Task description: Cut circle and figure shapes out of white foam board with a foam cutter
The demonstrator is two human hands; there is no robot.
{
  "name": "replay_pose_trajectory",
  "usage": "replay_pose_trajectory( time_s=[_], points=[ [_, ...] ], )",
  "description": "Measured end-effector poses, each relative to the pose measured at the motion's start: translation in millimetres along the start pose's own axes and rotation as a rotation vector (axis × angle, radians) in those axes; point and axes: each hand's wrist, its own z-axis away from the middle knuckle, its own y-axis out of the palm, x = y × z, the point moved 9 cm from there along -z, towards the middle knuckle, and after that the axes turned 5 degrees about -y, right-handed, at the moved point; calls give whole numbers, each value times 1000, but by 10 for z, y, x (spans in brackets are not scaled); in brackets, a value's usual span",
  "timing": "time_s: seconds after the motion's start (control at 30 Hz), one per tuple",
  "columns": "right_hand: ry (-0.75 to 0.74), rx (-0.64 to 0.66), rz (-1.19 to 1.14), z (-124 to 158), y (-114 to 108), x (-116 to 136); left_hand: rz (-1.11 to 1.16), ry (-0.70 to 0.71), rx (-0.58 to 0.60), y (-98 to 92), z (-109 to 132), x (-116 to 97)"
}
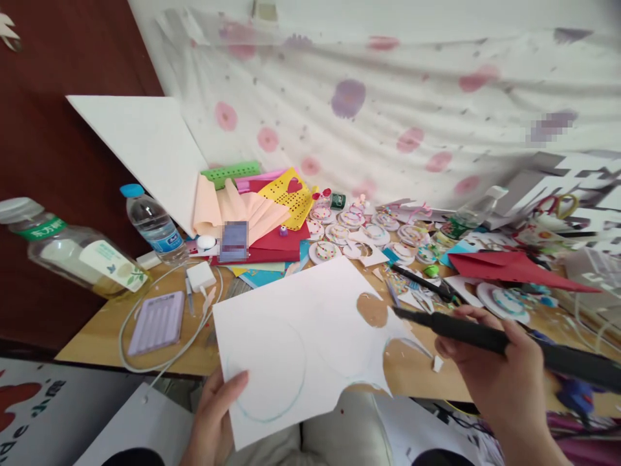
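Left hand (216, 404): grip pinching the white sheet (323, 323) by its left edge
Right hand (504, 369): grip wrapped around the black tool (468, 330)
White sheet: over the tabletop's (104, 340) near edge

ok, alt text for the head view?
A person's left hand holds a white sheet, pencilled-looking circle visible, with curved pieces cut away; the right hand grips a black pen-like tool, its tip near the sheet's right edge. Beyond, coloured sheets, small decorated discs and bottles crowd a wood-toned table.
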Motion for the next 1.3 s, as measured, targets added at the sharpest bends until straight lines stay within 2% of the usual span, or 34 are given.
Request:
replay_pose_trajectory(
  time_s=[0.07, 0.17, 0.23, 0.3, 0.37, 0.43, 0.5, 0.53, 0.63, 0.73, 0.8, 0.93, 1.0, 1.1, 1.2, 1.3],
  points=[
    [79, -4, 21, 37, -62, -26, -59, 32, 3, 14, 6, -49],
    [185, 34, 50, 83, -117, -124, -223, 176, 25, -3, -25, -174],
    [189, 81, 38, 89, -117, -151, -320, 246, 78, 48, -93, -230],
    [160, 152, 19, 94, -77, -135, -365, 215, 134, 146, -222, -225],
    [111, 235, 30, 125, -7, -83, -385, 107, 217, 317, -379, -184],
    [60, 293, 98, 186, 66, -33, -462, 33, 374, 588, -501, -167],
    [24, 311, 193, 263, 131, -21, -631, 75, 496, 833, -605, -218],
    [16, 320, 230, 302, 170, -39, -721, 134, 511, 915, -665, -267],
    [30, 392, 242, 401, 339, -171, -869, 278, 441, 1017, -857, -406],
    [76, 504, 165, 453, 519, -330, -958, 345, 405, 1071, -979, -475],
    [93, 542, 109, 449, 583, -383, -1004, 369, 445, 1144, -1023, -509],
    [123, 553, 68, 385, 586, -403, -1060, 373, 608, 1335, -1127, -553],
    [168, 552, 70, 348, 557, -430, -1082, 385, 652, 1407, -1204, -572],
    [232, 535, 122, 294, 506, -506, -1128, 420, 668, 1488, -1314, -577],
    [264, 432, 260, 237, 409, -609, -1176, 443, 665, 1555, -1382, -559],
    [275, 360, 264, 244, 372, -687, -1213, 431, 674, 1612, -1405, -534]
  ],
)
